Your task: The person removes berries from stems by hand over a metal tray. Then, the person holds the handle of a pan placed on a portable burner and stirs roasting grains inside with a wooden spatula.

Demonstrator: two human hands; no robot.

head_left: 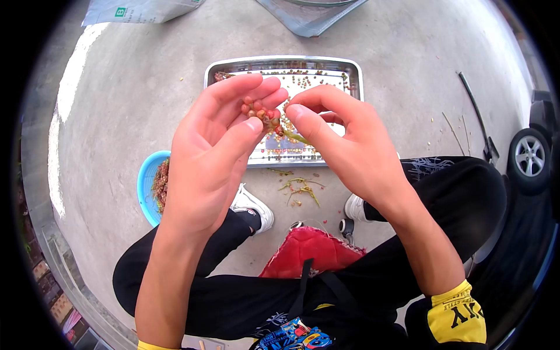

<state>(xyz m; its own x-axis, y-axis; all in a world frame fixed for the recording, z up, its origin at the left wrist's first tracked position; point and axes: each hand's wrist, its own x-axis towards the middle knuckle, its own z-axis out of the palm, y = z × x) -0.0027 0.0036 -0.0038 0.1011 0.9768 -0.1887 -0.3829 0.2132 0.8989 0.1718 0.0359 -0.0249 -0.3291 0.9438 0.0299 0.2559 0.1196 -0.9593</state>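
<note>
Left hand (pixel 217 140) had the bunch (pixel 261 111) between thumb and fingers, palm half cupped round it. Right hand (pixel 354 140) was right up against it with thumb and index tips close together — the green stem (pixel 296 137) ran in under that thumb, but I couldn't tell whether it was actually pinched or just tucked behind.

The bunch was up over the tray (pixel 283 59), which had loose berries (pixel 303 80) scattered inside. More fruit (pixel 161 185) sat in the blue basket (pixel 144 201) off to the left, and some bare stalks (pixel 303 188) lay on the floor just below the tray.

Handling-wise, my guess was next to no weight, with small round berries that would roll and could squash or pop off if squeezed. The stem looked thin and bendy, maybe snappable — so I'd have said hold by the stem, and only cradle the berry end lightly, like that left hand seemed to.
</note>
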